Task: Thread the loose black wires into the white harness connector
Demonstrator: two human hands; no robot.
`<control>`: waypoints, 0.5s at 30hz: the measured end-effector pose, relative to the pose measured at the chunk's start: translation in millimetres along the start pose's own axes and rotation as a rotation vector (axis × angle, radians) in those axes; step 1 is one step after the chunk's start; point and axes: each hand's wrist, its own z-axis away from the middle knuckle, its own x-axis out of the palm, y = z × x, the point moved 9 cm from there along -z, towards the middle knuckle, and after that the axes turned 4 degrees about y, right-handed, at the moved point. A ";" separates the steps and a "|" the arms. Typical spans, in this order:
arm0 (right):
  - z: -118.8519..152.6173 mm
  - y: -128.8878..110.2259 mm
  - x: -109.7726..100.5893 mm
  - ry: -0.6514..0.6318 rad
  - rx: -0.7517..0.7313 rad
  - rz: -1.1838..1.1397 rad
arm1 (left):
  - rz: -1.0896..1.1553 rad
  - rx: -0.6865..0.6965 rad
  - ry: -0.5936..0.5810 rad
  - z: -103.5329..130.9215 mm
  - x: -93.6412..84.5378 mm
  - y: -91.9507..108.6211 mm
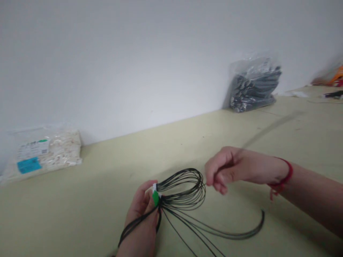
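My left hand (143, 210), low in the middle, is closed around white connectors (154, 187) with a green piece (155, 197) on them. Thin black wires (187, 205) loop out of the connectors to the right and back. Several loose wire ends fan toward the lower right, and more strands hang over my left wrist. Just right of the loops, my right hand (226, 169) is pinched, its fingertips at what looks like a thin black wire. A blurred dark streak (270, 130) runs from behind this hand to the upper right. A red cord circles my right wrist.
Against the white wall at the left lies a clear bag of small whitish parts (65, 146) with a blue label. A bag of dark grey pieces (254, 85) leans on the wall at the right. Orange and black items (338, 75) lie at the far right of the pale table (80, 214).
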 end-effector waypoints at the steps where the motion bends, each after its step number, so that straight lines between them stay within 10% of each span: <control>1: 0.2 -7.9 -14.1 0.109 -0.098 -0.018 | -0.014 0.001 0.007 0.9 -0.7 0.2; 5: 1.1 -39.2 -38.7 0.424 -0.441 -0.436 | -0.058 0.002 0.045 2.9 -6.1 -0.7; 8: -10.3 -47.3 -17.0 0.431 -0.427 -0.589 | -0.056 0.029 0.047 1.5 -8.0 0.0; 12: -26.9 -29.0 35.8 0.334 -0.159 0.244 | 0.019 0.030 0.072 0.5 -11.2 -0.4; 15: -26.0 -18.1 46.4 0.515 -0.170 1.034 | 0.088 0.013 0.108 1.3 -16.6 -1.8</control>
